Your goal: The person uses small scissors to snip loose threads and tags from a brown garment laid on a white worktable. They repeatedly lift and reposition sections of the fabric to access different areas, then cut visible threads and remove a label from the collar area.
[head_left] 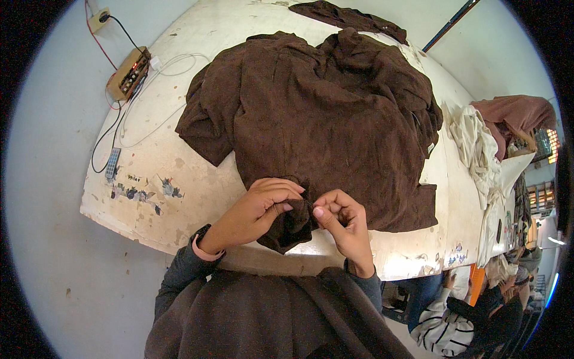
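Observation:
A dark brown short-sleeved shirt lies spread over the white table, its near edge pulled up toward me. My left hand is closed on a folded part of that edge, thumb on top. Close beside it, my right hand pinches the same fold between thumb and forefinger. A bunched flap of the cloth hangs from my fingers at the table's front edge. Whether anything small is between the right fingertips cannot be seen.
The worn white table has peeling patches. A power box with cables and a grey remote are at the left. Another brown garment lies at the far edge. White cloth is heaped at right, where other people sit.

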`<state>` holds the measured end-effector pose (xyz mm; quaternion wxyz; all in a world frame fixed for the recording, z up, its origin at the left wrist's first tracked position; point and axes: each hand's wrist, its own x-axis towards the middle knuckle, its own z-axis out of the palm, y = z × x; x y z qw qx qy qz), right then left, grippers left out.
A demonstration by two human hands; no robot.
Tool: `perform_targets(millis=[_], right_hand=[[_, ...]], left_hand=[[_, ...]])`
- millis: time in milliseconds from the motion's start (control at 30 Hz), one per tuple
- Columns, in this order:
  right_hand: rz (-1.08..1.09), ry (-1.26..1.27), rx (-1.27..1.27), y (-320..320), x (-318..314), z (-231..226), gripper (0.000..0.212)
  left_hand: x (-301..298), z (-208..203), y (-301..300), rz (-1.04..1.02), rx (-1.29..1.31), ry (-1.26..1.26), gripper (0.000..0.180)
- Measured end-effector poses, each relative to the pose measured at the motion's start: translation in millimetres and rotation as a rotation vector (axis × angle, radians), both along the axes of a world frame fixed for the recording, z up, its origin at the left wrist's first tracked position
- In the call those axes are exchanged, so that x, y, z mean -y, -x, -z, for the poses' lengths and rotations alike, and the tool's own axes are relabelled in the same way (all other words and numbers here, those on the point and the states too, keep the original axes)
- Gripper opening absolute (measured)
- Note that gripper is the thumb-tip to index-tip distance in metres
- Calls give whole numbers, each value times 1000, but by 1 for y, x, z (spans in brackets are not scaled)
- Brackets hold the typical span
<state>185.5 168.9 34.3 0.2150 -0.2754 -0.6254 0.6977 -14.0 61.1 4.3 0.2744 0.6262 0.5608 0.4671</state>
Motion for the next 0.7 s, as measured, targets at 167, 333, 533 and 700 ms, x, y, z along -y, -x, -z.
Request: perform_targets(millis=[167,333,533,700], right_hand=[[19,-66,4,3,0,1,11],[172,-187,-17,-13,-14,3,11],[502,-198,-103,-48,-44,1,25],[331,-414,255,-63,-36,21,25]], left_hand=[[2,3,3,5,-21,-35,19],[12,-8,40,-42,472,26,30],[69,6,192,-739,710,-280,41],[95,13,208,-1202,-7,-99,48]])
